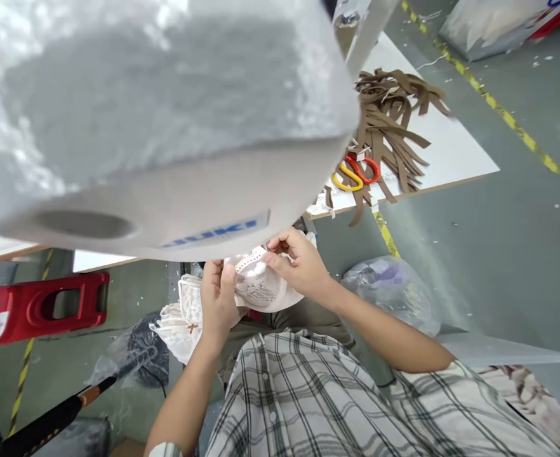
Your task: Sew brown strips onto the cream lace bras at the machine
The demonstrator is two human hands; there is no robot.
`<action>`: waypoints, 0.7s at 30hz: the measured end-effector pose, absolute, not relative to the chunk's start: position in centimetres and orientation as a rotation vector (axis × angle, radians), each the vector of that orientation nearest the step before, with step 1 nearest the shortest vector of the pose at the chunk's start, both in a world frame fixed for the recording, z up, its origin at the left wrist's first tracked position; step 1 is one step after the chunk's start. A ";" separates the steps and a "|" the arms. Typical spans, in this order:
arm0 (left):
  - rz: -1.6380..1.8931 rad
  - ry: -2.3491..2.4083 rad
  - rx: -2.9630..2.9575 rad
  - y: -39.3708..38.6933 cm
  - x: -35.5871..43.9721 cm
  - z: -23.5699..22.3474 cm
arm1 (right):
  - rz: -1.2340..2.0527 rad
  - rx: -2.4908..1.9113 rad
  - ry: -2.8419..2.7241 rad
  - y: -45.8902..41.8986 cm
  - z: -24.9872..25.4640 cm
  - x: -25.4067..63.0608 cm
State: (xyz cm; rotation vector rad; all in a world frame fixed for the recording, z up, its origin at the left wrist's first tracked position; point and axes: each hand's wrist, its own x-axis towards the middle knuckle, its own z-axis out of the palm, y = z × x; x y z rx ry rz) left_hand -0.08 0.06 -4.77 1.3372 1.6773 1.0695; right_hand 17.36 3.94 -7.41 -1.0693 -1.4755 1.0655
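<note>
A white lace bra [261, 289] is stretched between my two hands, just under the front of a sewing machine [166, 190]. My left hand [218, 298] grips its left edge between thumb and fingers. With a pinch, my right hand [303, 263] holds the upper right part near a strip of trim. The machine head hides what lies above and behind the fingertips. More white lace pieces [180, 320], one with a small brown bow, hang beside my left hand.
Brown fabric strips [389, 127] and scissors [356, 172] with red and yellow handles lie on the white table [465, 158] at right. A red stool [42, 308] stands at left. Plastic bags [394, 292] rest on the floor, which carries yellow-black tape [513, 117].
</note>
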 end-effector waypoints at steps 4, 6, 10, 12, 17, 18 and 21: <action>1.099 1.686 1.343 0.2 0.1 -4.7 | 1.067 -1.004 -1.455 4.0 -7.5 17.4; 1.125 1.692 1.357 0.3 0.1 -4.8 | 1.075 -1.002 -1.451 4.0 -7.5 17.6; 1.144 1.712 1.350 0.5 0.3 -5.0 | 1.089 -1.007 -1.455 4.1 -7.4 17.9; 1.151 1.716 1.350 0.5 0.3 -5.0 | 1.085 -0.998 -1.456 4.1 -7.4 18.0; 1.187 1.702 1.370 0.4 0.3 -4.9 | 1.101 -1.000 -1.443 4.0 -7.4 18.2; 1.193 1.705 1.376 0.4 0.3 -4.9 | 1.105 -1.012 -1.441 4.0 -7.3 18.3; 1.217 1.706 1.371 0.5 0.4 -4.9 | 1.104 -1.052 -1.443 3.9 -7.1 18.2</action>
